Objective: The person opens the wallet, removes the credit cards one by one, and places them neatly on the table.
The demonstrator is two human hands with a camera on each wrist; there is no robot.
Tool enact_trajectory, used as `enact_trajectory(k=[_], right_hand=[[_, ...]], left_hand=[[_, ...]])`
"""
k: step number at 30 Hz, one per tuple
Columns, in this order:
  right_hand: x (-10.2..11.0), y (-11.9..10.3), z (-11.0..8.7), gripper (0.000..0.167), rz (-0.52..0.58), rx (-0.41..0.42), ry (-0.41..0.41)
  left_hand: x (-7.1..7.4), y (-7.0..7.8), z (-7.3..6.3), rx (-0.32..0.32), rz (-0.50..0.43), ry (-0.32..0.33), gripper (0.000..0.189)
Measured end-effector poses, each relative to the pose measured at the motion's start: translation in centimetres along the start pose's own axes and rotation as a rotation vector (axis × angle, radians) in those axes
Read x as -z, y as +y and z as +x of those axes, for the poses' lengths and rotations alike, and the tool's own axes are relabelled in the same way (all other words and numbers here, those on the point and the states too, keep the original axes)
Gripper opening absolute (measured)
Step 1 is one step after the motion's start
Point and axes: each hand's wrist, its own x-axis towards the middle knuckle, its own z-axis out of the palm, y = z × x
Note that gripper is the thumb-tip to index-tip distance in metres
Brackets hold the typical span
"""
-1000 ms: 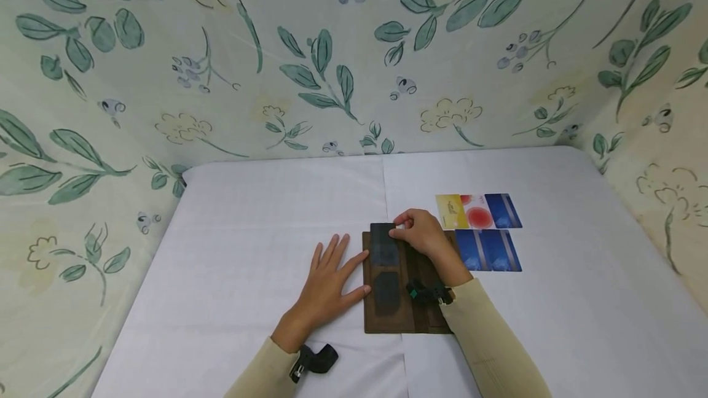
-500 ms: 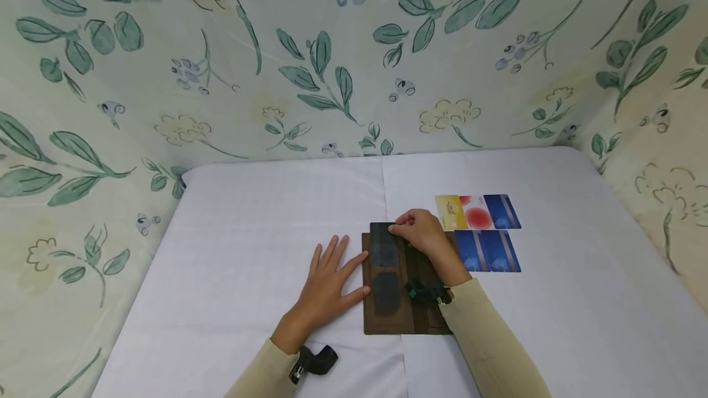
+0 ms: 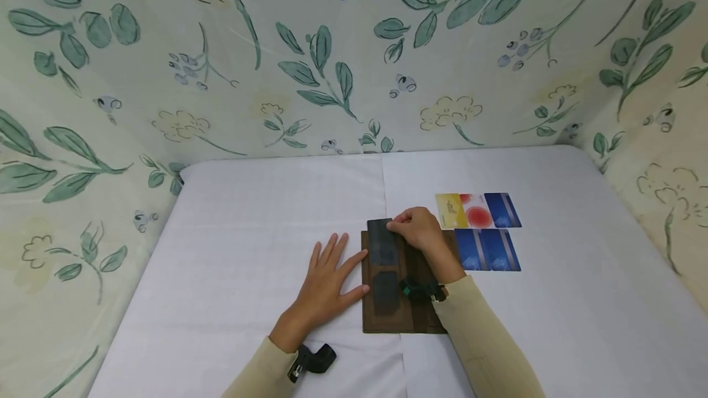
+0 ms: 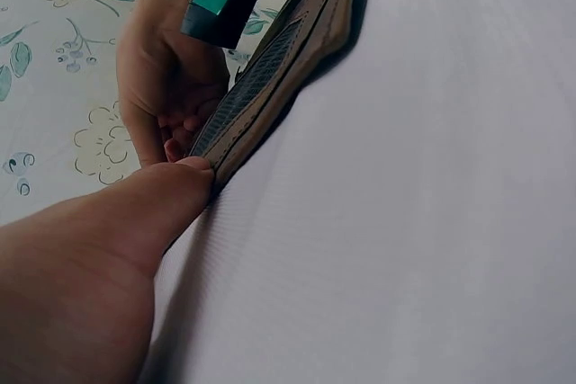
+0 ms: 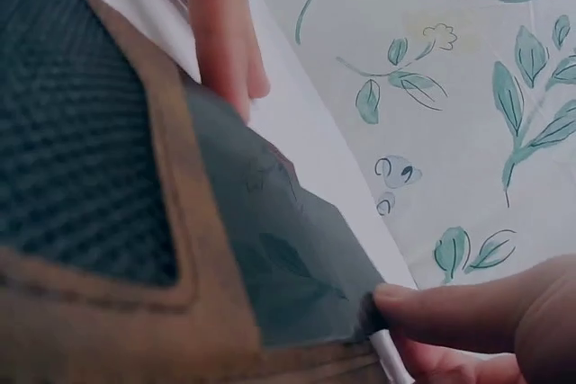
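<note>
A brown wallet (image 3: 406,318) lies spread on the white cloth, with two dark mesh windows on its left half. From the upper pocket a dark, glossy card (image 3: 379,226) sticks out past the top edge. My right hand (image 3: 423,229) pinches the card's top right corner; in the right wrist view its thumb (image 5: 450,312) presses on that corner of the card (image 5: 279,249). Fingers spread, my left hand (image 3: 326,281) rests along the wallet's left edge. Its thumb touches the edge of the wallet (image 4: 297,60) in the left wrist view.
To the right of the wallet are several cards in two rows: a yellow card (image 3: 452,211), a white card with red circles (image 3: 477,211) and blue cards (image 3: 500,250). A floral cloth (image 3: 354,78) rises behind the table (image 3: 249,201).
My right hand and the dark card's top have shifted slightly to the left and away from me. My left hand has stayed in place.
</note>
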Motion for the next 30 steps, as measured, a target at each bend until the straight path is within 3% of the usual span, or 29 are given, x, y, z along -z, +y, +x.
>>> enact_trajectory(k=[6, 14, 21, 30], right_hand=[[-0.2, 0.2, 0.4, 0.026, 0.192, -0.064, 0.028], [0.7, 0.8, 0.4, 0.025, 0.334, -0.036, -0.097], [1.0, 1.1, 0.3, 0.024, 0.366, 0.002, -0.172], [0.9, 0.9, 0.3, 0.026, 0.372, -0.034, -0.134]], left_hand=[[0.1, 0.0, 0.1, 0.004, -0.002, 0.006, 0.063], [0.0, 0.0, 0.0, 0.007, -0.002, 0.002, 0.063], [0.1, 0.1, -0.1, 0.027, -0.005, -0.023, 0.063], [0.0, 0.1, 0.0, 0.019, -0.007, -0.014, 0.063]])
